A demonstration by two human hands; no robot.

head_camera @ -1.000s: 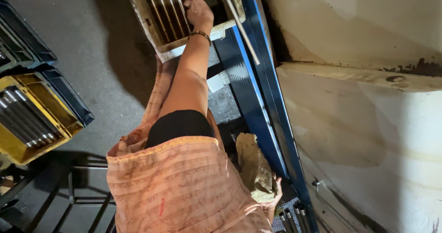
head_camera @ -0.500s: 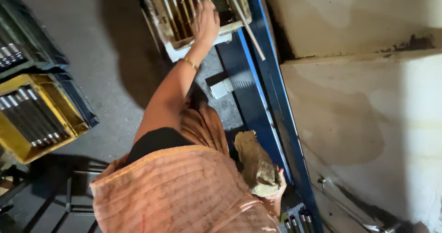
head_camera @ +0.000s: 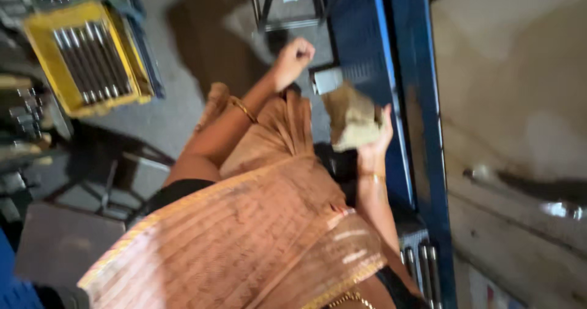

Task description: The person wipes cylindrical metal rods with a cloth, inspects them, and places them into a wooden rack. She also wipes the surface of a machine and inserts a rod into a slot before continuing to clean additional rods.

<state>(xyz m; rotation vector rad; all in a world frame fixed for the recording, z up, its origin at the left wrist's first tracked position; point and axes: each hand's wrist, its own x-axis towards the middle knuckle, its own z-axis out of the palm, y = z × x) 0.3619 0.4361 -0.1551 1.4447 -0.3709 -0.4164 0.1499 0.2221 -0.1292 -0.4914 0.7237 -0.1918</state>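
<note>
Your right hand [head_camera: 374,143] clamps that crumpled rag [head_camera: 353,121] mid-frame, left hand [head_camera: 295,55] fisted, maybe empty. Loose cloth could snag the blue frame [head_camera: 416,101].

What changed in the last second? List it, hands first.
The left hand let go of the pale crate of metal rods and drew back, now a closed fist. The right hand raised its crumpled grey-brown rag. The yellow plastic crate of rods stayed put.

the grey concrete floor [head_camera: 183,110] carries a yellow crate [head_camera: 92,55] of metal rods [head_camera: 85,58] at far left.
</note>
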